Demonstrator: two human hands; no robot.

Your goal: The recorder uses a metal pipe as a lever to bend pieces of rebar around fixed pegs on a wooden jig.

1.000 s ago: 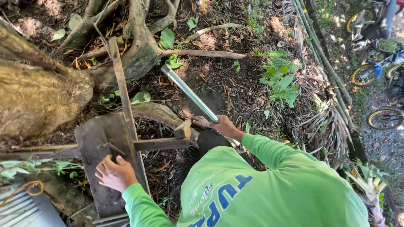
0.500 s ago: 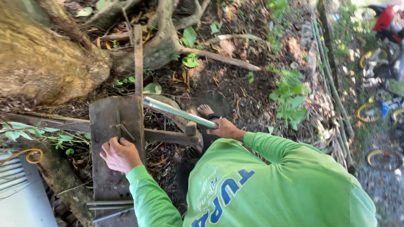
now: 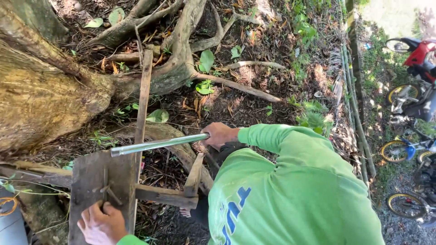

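Metal pipe (image 3: 159, 144), grey and shiny, lies nearly level across the middle of the view, its free end reaching left over the upper edge of a weathered wooden board (image 3: 102, 190). The right hand (image 3: 219, 134) is closed around the pipe's right end, so the whole visible length of the pipe runs leftward from the fist; how far the pipe goes on past the hand cannot be seen, because the fingers and the green sleeve (image 3: 290, 145) cover it.

The left hand (image 3: 102, 223) rests low on the board near the bottom edge of the view, fingers bent over the wood just below a few bent rusty nails (image 3: 108, 190). Whether it clasps the board's edge or only presses on it is hard to tell, and the wrist is cut off by the frame.

A long thin wooden slat (image 3: 143, 97) runs up from the board toward the tree roots (image 3: 177, 68), and a short cross-piece of wood (image 3: 165, 195) juts right from the board under the pipe. The person's back fills the lower right and hides the ground there. A thick tree trunk (image 3: 41, 100) takes the left side. Motorbikes (image 3: 418, 63) and bicycles stand at the far right, partly cut off.
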